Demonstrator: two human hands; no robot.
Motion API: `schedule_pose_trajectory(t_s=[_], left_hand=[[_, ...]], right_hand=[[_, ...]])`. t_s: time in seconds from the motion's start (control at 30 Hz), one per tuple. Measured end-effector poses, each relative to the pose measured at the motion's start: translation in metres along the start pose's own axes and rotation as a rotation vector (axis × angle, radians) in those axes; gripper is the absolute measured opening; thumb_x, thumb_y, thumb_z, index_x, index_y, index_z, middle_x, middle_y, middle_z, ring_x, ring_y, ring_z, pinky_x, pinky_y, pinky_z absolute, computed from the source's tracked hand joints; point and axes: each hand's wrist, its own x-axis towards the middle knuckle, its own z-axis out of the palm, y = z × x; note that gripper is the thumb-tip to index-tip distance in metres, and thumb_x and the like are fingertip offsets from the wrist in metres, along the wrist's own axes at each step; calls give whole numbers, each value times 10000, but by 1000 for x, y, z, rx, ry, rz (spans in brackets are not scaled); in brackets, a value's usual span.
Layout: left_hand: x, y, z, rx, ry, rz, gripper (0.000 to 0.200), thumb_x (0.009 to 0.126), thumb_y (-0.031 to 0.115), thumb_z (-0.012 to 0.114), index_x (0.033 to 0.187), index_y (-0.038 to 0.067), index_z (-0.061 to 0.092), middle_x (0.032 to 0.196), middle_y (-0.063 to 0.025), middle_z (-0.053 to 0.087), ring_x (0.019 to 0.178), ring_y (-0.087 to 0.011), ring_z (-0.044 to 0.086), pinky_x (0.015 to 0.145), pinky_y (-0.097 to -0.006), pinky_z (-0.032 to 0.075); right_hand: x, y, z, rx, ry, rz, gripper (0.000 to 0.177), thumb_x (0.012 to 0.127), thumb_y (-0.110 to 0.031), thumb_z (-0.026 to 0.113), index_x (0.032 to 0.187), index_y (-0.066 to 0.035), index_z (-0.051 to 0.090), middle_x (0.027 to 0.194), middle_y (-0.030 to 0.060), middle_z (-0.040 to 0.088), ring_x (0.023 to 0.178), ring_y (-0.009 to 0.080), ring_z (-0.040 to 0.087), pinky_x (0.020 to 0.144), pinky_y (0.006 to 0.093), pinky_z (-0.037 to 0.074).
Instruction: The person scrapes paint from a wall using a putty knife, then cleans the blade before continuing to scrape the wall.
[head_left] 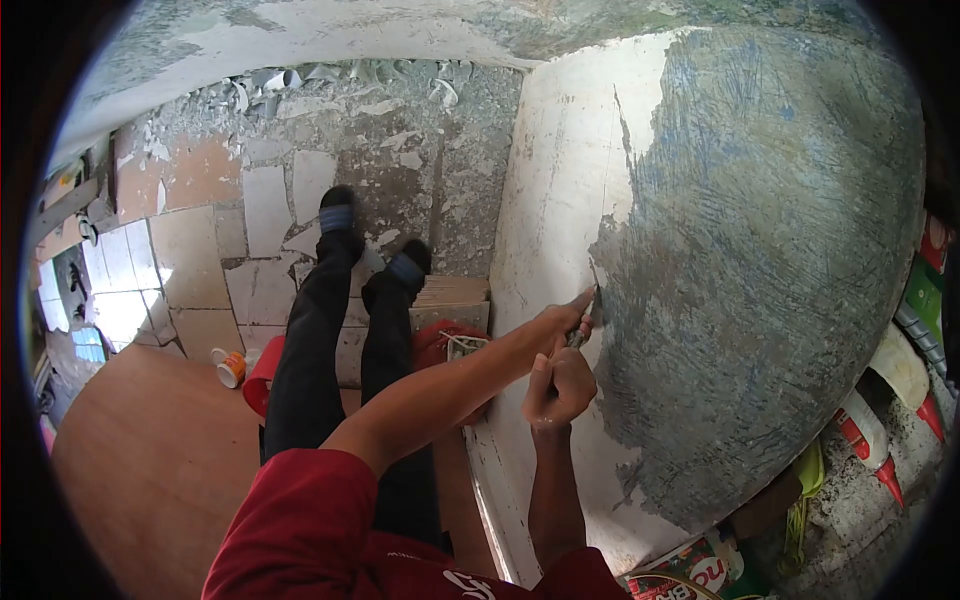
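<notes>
My right hand (pixel 562 388) is closed in a fist around the handle of a scraper (pixel 577 340). Farther up the same tool, my left hand (pixel 572 318) wraps its fingers around it near the blade end. The thin tip of the scraper meets the wall (pixel 560 200), right where white paint gives way to a rough grey patch (pixel 760 270). That grey area is scratched, with bluish streaks. Part of the tool is hidden by my fingers.
Broken tiles (pixel 265 210) and paint flakes cover the floor by my feet. An orange-and-white tub (pixel 232 372) lies near a brown board (pixel 160 440). At right, bottles with red nozzles (pixel 868 445) rest on a ledge beside a printed packet (pixel 705 572).
</notes>
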Motion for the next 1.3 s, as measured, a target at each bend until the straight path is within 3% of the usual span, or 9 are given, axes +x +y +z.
schedule_pose_trajectory(t_s=[0.23,0.27,0.37,0.4,0.5,0.7,1.0,1.2,1.3], left_hand=[[23,14,-7,-144,-85,9,394,865,438,594,765,80,465,538,42,434,411,-25,395,345,-137,368],[24,5,-19,-221,-305,-56,361,910,421,533,833,77,459,579,4,467,434,-50,420,346,-188,387],[-33,-20,4,-240,-327,-229,387,907,444,524,804,81,439,568,18,451,435,-46,410,346,-174,376],[-52,-28,15,-182,-243,-122,411,890,462,542,778,84,427,570,29,439,420,-41,388,333,-158,346],[-26,-37,-5,-388,-500,-242,436,866,488,562,752,89,428,577,34,436,402,-36,367,320,-153,312],[-18,-12,2,-366,-346,-246,483,871,497,550,637,87,451,424,45,334,335,-45,313,303,-175,286],[-12,3,-5,-385,-426,-345,475,858,515,549,666,92,449,451,46,346,354,-48,326,314,-180,280],[-15,-16,-1,-210,-354,-178,432,855,477,580,781,75,439,525,51,396,395,-36,328,320,-163,276],[0,5,1,-329,-506,-239,438,848,482,585,766,74,452,526,49,404,395,-39,349,320,-164,285]], right_hand=[[16,11,9,-13,6,-21,374,774,-5,606,520,-42,333,483,88,345,424,263,381,423,362,318],[12,4,7,6,6,-66,383,773,-16,611,516,-46,328,482,86,347,423,259,383,424,361,321],[0,-18,-13,-10,-79,-114,410,761,-61,641,501,-65,324,480,72,356,414,233,390,421,343,312],[-2,-22,-20,-8,-104,-119,412,757,-68,646,498,-68,326,479,69,357,412,227,389,421,338,308],[-5,-19,-29,6,-163,-135,408,748,-74,652,492,-75,334,476,62,359,406,216,387,419,328,297],[4,-1,-20,23,-140,-185,395,735,-74,658,490,-76,347,473,53,361,405,209,382,416,326,282],[12,0,-6,2,-159,-191,400,732,-82,656,493,-84,336,476,50,354,411,215,379,426,330,272],[1,-4,-15,-4,-158,-173,410,728,-78,658,492,-87,323,478,54,355,411,221,379,430,343,275],[17,11,-5,-31,-120,-174,402,730,-72,651,492,-86,328,480,56,359,412,221,384,429,350,289]])
